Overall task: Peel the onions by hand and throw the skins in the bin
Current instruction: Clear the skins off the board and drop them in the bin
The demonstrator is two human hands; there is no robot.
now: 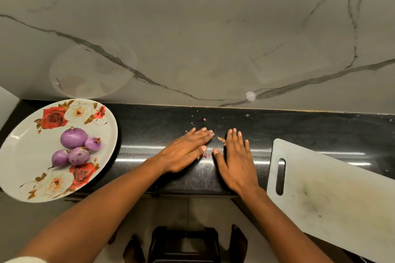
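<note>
Several peeled purple onions (74, 146) lie on a white plate (25, 156) with a rose pattern at the left of the black counter (149, 126). My left hand (186, 151) and my right hand (236, 160) lie flat on the counter, palms down, fingers straight, close together. Small scraps of onion skin (221, 139) sit between the fingertips, and more skin bits (206, 155) lie between the thumbs. A black bin (184, 243) stands on the floor below the counter edge, between my feet.
A white cutting board (324, 194) with a handle slot lies at the right and overhangs the counter's front edge. A marble wall (192, 38) rises right behind the counter. Tiny skin crumbs (204, 119) dot the counter near the wall.
</note>
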